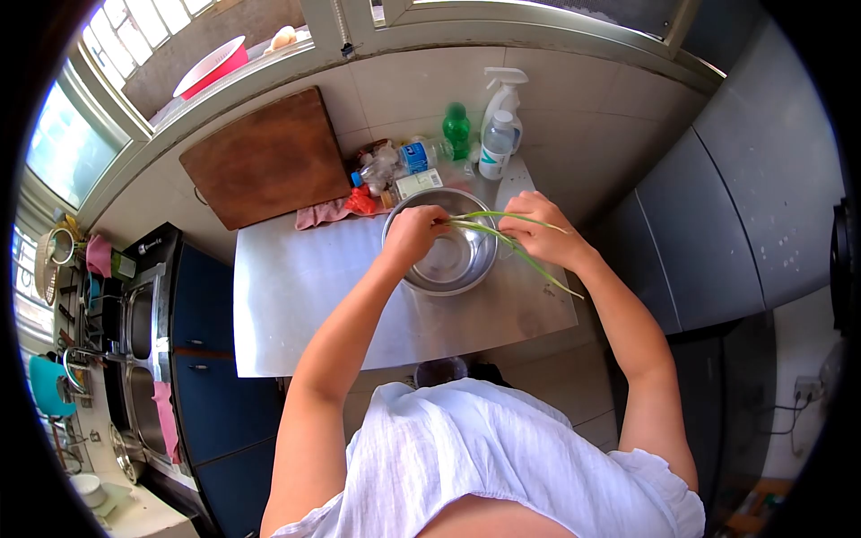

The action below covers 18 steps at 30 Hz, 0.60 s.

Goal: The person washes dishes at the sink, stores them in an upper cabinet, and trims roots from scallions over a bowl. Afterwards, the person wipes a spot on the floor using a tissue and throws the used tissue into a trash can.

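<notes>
Several long green stalks [531, 255] stretch over a round metal bowl [478, 274] on the metal-topped table [300, 300]. My left hand [418, 235] is closed around their pale ends above the bowl's left side. Beyond the bowl's right rim, my right hand [543, 229] is closed on the stalks, with its fingertips pinched. The green tips hang past my right hand towards the lower right. What shows of the bowl's inside is shiny metal.
A wooden cutting board [269, 161] leans on the wall behind the table. Plastic bottles, a spray bottle [504, 99] and a pink cloth [323, 213] lie or stand along the back edge. A dark bin [440, 371] is below the front edge. Grey cabinet doors [708, 224] stand at right.
</notes>
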Each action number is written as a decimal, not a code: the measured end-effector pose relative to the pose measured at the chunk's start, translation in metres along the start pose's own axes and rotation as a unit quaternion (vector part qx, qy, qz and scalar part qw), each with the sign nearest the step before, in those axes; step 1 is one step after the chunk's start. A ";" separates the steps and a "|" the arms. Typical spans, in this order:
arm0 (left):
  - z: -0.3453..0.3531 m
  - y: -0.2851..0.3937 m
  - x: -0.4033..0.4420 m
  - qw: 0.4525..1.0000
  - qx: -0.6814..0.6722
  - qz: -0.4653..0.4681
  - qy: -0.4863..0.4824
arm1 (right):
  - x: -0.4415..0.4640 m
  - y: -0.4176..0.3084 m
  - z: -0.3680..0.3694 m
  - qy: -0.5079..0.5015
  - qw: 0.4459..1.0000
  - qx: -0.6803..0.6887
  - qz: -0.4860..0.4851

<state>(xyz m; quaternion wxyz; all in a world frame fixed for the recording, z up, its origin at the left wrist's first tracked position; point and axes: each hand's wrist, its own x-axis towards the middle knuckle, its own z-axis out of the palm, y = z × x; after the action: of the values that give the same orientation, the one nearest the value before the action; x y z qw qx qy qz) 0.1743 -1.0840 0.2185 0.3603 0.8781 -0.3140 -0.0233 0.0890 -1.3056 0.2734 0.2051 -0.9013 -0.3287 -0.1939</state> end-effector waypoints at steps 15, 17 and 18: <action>-0.003 -0.017 0.001 0.999 -0.014 -0.038 0.010 | -0.026 0.021 -0.029 0.131 0.946 0.127 0.268; -0.004 -0.018 0.001 0.999 -0.012 -0.034 0.010 | -0.022 0.018 -0.033 0.151 0.932 0.141 0.300; -0.004 -0.018 0.001 0.999 -0.008 -0.030 0.008 | -0.020 0.014 -0.035 0.135 0.922 0.168 0.322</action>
<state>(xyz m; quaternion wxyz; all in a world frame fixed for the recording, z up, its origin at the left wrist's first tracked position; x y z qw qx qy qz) 0.1859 -1.0722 0.2105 0.3690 0.8844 -0.2843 -0.0299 0.0771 -1.3432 0.2898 0.4472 -0.8760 -0.0177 -0.1796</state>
